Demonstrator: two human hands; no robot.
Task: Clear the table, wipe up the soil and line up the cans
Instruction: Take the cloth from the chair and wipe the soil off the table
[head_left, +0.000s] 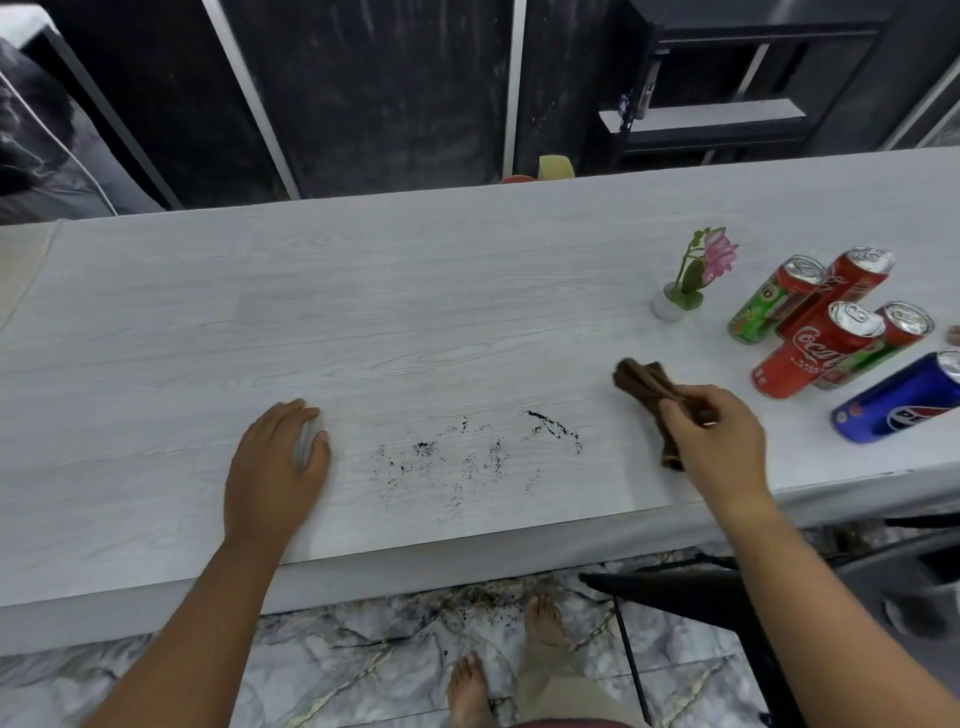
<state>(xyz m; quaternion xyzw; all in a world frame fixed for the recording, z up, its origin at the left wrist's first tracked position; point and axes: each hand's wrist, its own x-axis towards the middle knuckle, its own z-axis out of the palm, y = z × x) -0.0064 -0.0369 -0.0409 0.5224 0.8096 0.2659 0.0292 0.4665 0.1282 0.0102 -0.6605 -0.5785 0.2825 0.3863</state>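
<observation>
The left hand lay flat on the surface, palm down, fingers spread and loosely open, holding nothing that could be made out — a pale blur sat under the fingers, too smeared to name. The right hand was closed in a pinch on a folded brown cloth, which stuck out from the fingers toward 11 o'clock, its far end just above or on the surface; I could not tell which.

Between the two hands, at about 6 o'clock on the surface, soil was scattered in thin black specks, with a denser streak toward the cloth side. More soil lay on the marble floor below the near edge, beside two bare feet.

At 3 o'clock stood a cluster of cans — two red, two red-and-green, close together and partly touching, not in a row. A blue can stood just nearer, toward 4 o'clock, slightly apart. Left of the cluster, at 2 o'clock, was a small white pot with a pink flower.
</observation>
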